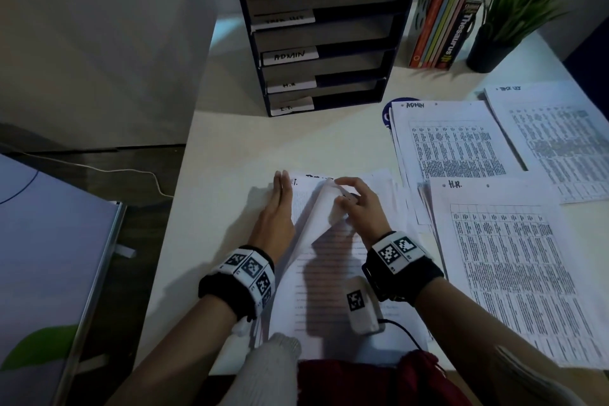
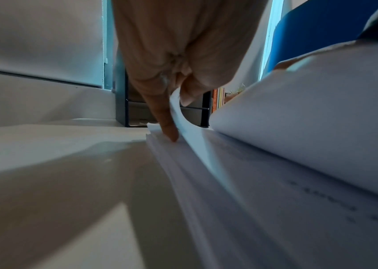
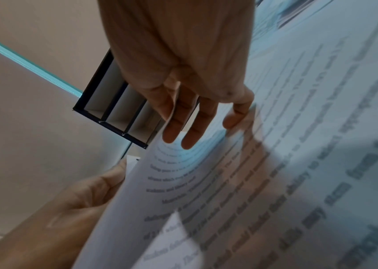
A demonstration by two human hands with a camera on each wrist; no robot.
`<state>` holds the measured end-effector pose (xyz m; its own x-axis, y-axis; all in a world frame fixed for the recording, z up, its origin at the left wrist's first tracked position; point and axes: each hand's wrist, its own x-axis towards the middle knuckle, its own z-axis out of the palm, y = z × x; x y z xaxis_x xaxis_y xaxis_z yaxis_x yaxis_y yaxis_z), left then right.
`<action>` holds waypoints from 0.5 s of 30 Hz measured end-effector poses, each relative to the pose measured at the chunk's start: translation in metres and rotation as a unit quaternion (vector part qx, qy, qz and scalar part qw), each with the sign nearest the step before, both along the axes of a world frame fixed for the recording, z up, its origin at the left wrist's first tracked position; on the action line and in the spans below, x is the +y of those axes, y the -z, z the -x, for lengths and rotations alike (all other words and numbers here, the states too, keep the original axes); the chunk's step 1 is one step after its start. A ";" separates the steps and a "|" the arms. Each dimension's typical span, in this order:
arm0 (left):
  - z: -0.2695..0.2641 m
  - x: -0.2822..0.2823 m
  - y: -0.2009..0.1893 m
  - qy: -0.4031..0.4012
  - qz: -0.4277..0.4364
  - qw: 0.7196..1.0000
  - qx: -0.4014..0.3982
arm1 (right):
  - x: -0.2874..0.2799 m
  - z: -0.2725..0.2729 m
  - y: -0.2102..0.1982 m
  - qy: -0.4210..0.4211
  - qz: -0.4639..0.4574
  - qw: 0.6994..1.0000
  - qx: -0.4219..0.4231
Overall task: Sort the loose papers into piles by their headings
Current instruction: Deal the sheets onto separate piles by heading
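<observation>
While the desk (image 1: 230,142) carries a dark shelf unit (image 1: 323,33) at the far side, three sorted piles are seen right: H.R. pile (image 1: 501,260), ADMIN pile (image 1: 451,142) and a third pile (image 1: 553,135). Near centre, the unsorted stack (image 1: 336,290) is steadied by the flat, straight-fingered left hand (image 1: 273,217), with a curled sheet (image 1: 321,211) pinched by the right hand (image 1: 359,204).

On the surface (image 1: 230,142) I see the loose stack (image 1: 346,273) nearest me, the H.R. pile (image 1: 514,267) to its right, ADMIN pile (image 1: 454,145) and task-list pile (image 1: 560,138) behind that, and the tray rack (image 1: 319,33) left of the books (image 1: 441,30).
</observation>
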<state>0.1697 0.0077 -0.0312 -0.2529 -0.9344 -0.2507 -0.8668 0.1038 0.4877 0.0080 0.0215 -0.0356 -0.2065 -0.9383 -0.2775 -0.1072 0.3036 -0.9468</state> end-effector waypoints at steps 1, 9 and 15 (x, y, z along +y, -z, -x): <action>0.001 0.001 -0.002 0.004 0.004 1.000 -0.009 | 0.000 0.000 0.000 0.002 -0.001 1.000 -0.008; 0.004 0.009 -0.014 -0.041 -0.061 0.968 0.240 | 0.002 -0.005 -0.002 -0.009 0.010 0.999 -0.036; -0.004 0.002 -0.004 0.030 -0.083 0.966 0.242 | -0.003 -0.004 -0.004 0.000 -0.034 0.999 -0.001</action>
<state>0.1733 0.0102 -0.0273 -0.4310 -0.8713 -0.2346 -0.5284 0.0329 0.8484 0.0117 0.0190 -0.0316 -0.2055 -0.9169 -0.3421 -0.1046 0.3681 -0.9239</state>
